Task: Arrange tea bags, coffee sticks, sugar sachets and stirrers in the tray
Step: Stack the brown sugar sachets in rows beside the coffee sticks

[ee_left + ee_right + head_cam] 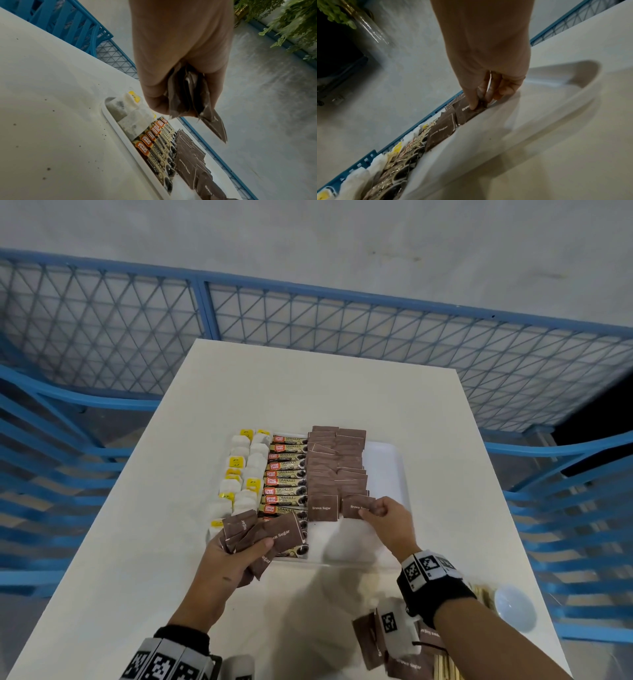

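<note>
In the tray [387,460], your right hand [388,520] pinches a "Brown Sugar" sachet [356,506]; your left hand [233,559] grips a partly hidden bunch [270,534].

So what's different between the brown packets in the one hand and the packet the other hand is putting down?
The left hand grips a loose, fanned bunch of sugar sachets above the tray's near edge, while the right hand pinches a single sachet. The bunch points every which way; the single one lies nearly flat at the near end of the sugar rows in the tray. Both are brown packets printed "Brown Sugar".
</note>
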`<state>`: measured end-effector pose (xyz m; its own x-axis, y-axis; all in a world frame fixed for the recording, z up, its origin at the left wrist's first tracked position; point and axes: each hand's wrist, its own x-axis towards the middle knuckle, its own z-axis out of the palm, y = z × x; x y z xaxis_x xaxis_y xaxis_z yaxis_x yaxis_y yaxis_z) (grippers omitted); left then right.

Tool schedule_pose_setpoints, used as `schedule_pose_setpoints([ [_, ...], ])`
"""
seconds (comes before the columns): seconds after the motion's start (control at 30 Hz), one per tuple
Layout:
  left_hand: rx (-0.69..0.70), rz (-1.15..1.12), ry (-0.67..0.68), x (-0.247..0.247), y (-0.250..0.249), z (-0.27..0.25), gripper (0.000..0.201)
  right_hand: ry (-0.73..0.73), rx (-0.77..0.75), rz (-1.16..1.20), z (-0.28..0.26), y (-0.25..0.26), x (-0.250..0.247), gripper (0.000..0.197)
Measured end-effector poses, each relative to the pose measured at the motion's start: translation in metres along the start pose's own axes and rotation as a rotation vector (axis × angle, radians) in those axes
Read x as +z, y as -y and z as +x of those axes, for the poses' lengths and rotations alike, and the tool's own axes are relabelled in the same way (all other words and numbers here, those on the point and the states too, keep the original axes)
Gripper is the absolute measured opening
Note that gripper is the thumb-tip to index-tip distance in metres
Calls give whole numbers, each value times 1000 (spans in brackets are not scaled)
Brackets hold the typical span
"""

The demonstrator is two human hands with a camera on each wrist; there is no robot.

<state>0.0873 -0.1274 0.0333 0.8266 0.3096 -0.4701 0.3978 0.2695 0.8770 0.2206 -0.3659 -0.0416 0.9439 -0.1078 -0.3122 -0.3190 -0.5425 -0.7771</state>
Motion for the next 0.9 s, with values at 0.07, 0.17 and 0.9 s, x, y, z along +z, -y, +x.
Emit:
schedule_pose_setpoints([
  [0.07, 3, -5, 1, 0, 0, 0, 19, 0, -5, -26, 2, 2, 2, 25],
  [0.17, 4, -12, 11, 0, 1, 0, 19, -1, -19, -33, 3, 3, 4, 23],
  [0.9, 29, 24, 93, 5, 2, 1, 33, 732, -208, 203, -83, 71, 16, 7],
])
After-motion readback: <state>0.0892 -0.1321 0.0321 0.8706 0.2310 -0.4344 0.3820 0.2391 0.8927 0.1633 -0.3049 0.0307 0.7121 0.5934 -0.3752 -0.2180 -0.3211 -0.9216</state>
